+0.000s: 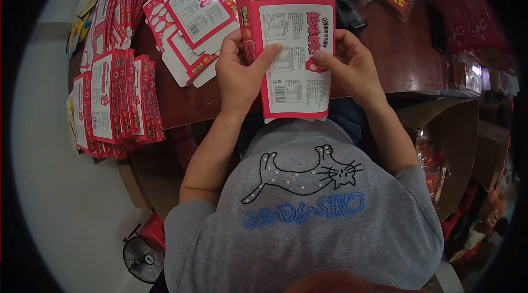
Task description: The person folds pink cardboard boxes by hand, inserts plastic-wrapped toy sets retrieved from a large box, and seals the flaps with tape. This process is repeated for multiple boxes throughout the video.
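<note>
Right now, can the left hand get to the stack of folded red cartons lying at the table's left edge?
Probably not at once: the left hand is gripping the red carton. The stack of folded cartons lies close beside it with nothing between.

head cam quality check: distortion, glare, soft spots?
Head view: strong fisheye, with a black vignette at the corners and the table edge bowed. The carton held by the left hand and right hand is sharp, its print visible. The plastic packets at the right rim are soft and show glare. Lighting is even, shadows soft.
</note>
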`<state>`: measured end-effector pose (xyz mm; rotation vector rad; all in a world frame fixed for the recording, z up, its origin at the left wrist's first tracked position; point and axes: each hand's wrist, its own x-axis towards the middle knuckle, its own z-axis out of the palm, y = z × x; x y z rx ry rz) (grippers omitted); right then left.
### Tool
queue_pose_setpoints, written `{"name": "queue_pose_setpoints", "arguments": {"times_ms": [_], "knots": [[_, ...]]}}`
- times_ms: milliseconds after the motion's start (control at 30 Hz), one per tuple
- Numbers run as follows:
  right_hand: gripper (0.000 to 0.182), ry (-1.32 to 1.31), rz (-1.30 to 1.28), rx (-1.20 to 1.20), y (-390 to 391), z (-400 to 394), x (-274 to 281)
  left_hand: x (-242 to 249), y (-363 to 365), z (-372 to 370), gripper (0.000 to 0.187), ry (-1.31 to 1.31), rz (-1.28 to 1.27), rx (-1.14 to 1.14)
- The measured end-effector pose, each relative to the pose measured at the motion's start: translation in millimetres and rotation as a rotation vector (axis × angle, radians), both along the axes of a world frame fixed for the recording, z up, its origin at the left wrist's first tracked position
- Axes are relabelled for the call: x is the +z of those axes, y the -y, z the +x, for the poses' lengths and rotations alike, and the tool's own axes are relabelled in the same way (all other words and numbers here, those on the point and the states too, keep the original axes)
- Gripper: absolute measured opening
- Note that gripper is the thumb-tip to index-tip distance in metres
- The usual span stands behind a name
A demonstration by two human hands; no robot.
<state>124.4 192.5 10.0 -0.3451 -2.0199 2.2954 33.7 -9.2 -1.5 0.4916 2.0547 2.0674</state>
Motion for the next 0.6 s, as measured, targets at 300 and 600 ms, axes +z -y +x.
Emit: {"name": "queue_pose_setpoints", "arguments": {"times_ms": [300,600], "knots": [[0.05,-0.121,0.172,-0.116,-20.7,-13.7,-5.7,-25.9,27.7,73.7,0.046,0.645,0.193,-0.337],[0.035,-0.058,0.111,0.207,-20.8,-14.9,0.5,-6.4,38.2,-2.8,0.051,-0.013,-0.022,-0.259]]}}
